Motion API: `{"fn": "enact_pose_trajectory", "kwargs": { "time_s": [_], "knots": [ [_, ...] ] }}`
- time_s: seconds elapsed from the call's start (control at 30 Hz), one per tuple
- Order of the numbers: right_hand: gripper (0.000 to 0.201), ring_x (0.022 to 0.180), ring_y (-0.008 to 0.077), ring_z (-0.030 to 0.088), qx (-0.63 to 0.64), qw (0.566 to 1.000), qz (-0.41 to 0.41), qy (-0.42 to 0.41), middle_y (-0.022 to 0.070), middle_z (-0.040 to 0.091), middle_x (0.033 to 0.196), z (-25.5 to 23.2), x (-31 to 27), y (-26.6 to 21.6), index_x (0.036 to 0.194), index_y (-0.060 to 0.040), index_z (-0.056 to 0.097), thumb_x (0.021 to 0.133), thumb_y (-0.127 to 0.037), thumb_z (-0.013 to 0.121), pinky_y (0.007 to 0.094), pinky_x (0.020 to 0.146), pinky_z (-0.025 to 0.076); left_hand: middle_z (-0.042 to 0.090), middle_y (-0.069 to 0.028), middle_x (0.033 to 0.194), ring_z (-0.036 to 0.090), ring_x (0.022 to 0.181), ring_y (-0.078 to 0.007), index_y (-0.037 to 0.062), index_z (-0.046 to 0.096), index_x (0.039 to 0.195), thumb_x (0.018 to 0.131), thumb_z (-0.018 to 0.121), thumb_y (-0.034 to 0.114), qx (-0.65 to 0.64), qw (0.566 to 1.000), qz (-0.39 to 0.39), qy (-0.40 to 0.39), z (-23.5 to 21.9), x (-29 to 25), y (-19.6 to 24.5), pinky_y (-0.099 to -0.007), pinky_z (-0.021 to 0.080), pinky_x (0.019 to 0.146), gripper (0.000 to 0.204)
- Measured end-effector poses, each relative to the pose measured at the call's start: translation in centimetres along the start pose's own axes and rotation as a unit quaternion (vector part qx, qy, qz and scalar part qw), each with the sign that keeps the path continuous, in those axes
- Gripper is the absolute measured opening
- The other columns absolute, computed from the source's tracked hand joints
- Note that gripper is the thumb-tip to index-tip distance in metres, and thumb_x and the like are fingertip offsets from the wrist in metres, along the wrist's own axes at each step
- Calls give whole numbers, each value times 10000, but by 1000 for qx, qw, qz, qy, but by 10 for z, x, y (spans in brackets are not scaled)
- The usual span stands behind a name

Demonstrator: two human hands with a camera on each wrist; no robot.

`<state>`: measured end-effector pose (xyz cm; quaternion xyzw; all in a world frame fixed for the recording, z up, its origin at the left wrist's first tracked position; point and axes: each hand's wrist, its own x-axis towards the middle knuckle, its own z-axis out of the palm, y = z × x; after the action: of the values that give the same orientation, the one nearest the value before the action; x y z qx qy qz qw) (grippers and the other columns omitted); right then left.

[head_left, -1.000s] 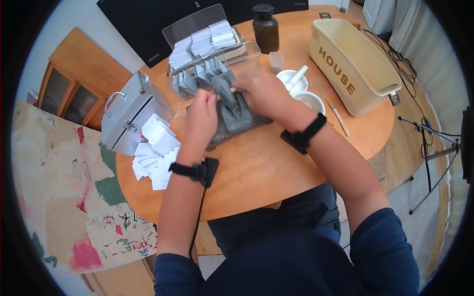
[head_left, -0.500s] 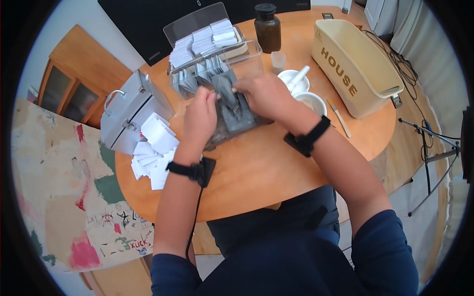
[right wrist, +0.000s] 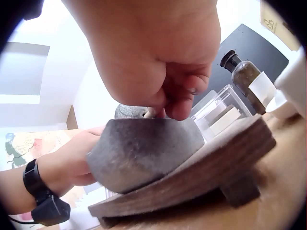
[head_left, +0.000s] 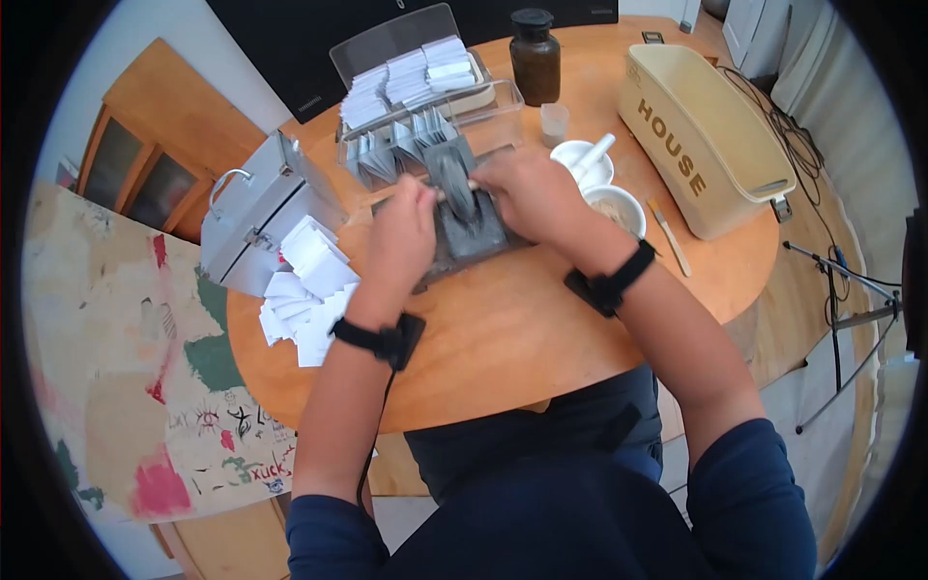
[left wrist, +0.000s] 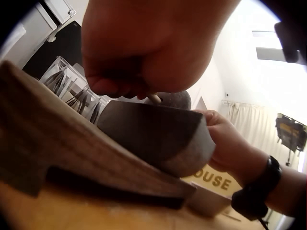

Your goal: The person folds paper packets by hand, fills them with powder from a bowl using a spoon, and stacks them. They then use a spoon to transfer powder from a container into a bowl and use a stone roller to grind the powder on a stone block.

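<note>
A grey boat-shaped trough (head_left: 471, 240) stands on the table upon a wooden base, which the left wrist view (left wrist: 86, 143) and right wrist view (right wrist: 192, 175) show from the side. Upright in the trough is a grey wheel (head_left: 456, 189), with pale wooden handles out of its two sides. The left hand (head_left: 403, 227) curls its fingers round the left handle. On the other side the right hand (head_left: 527, 193) grips the right handle, its fingers bent. Both hands are above the trough (right wrist: 144, 153); how the wheel's lower edge meets the trough's inside is hidden.
Behind the trough is a clear box (head_left: 382, 159) of grey packets, beside white packets (head_left: 411, 77). A metal case (head_left: 256, 217) and loose white packets (head_left: 309, 261) lie left. Rightward are a jar (head_left: 536, 63), mortar bowls (head_left: 616, 208), a brush (head_left: 669, 237) and a cream bin (head_left: 691, 145).
The wheel and both hands have shifted slightly toward the person along the trough, the grip on the handles kept. The whole head view has also moved a little.
</note>
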<state>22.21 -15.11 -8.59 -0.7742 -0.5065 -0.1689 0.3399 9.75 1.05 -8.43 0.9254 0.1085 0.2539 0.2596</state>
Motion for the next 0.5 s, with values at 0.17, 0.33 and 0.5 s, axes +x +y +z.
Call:
{"fn": "enact_pose_trajectory", "kwargs": {
  "time_s": [0.17,0.33,0.5],
  "knots": [
    [207,838,315,661,14,999,33,-27,108,681,840,2,7,1,962,-150,753,821,-104,610,420,706,534,604,-272,816,591,848,-478,23,496,964,989,500,211,11,1000,-6,2,6,11,-13,-509,457,695,190],
    [192,852,318,660,20,999,9,-24,110,688,856,-5,0,-5,953,-130,753,831,-109,605,429,709,532,581,-218,817,595,789,-395,12,511,936,1002,490,195,-5,1000,1,-10,3,-2,-10,-417,466,700,196],
    [191,845,314,660,21,1000,10,-9,96,682,866,5,11,7,955,-125,749,829,-101,608,431,702,529,629,-236,832,615,831,-446,31,487,969,984,520,232,5,1000,-10,17,6,14,-12,-480,470,681,205]
  ]
}}
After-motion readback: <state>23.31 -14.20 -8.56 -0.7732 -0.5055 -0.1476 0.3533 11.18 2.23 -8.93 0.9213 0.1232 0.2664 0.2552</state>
